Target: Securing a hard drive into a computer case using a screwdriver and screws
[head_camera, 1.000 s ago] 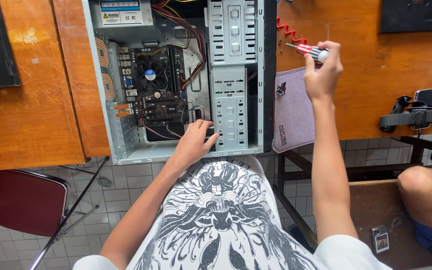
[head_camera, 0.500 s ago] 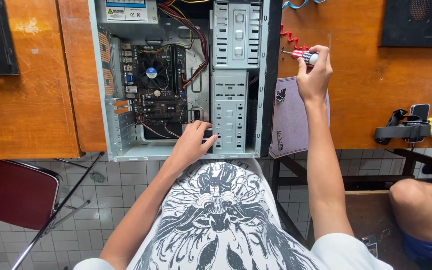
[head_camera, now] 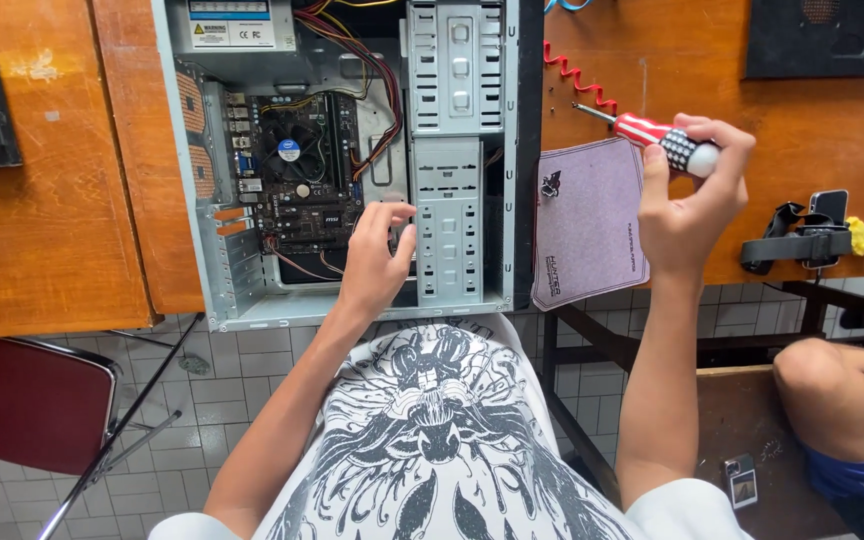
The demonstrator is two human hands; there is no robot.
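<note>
While left hand [head_camera: 372, 262] rests inside computer case [head_camera: 352, 150], screwdriver [head_camera: 657, 135] clamped in right hand [head_camera: 690, 205], hands apart.

Bright, even daylight, probably from about 12 o'clock; shadows are soft. The wooden desk [head_camera: 42, 230] shows mild sheen toward 9 o'clock. Focus is sharp centrally, with wide-angle stretching at the edges.

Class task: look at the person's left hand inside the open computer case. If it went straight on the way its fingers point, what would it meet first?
The left hand points up into the computer case. It would probably meet the grey metal drive cage first, though depth is unclear.
</note>
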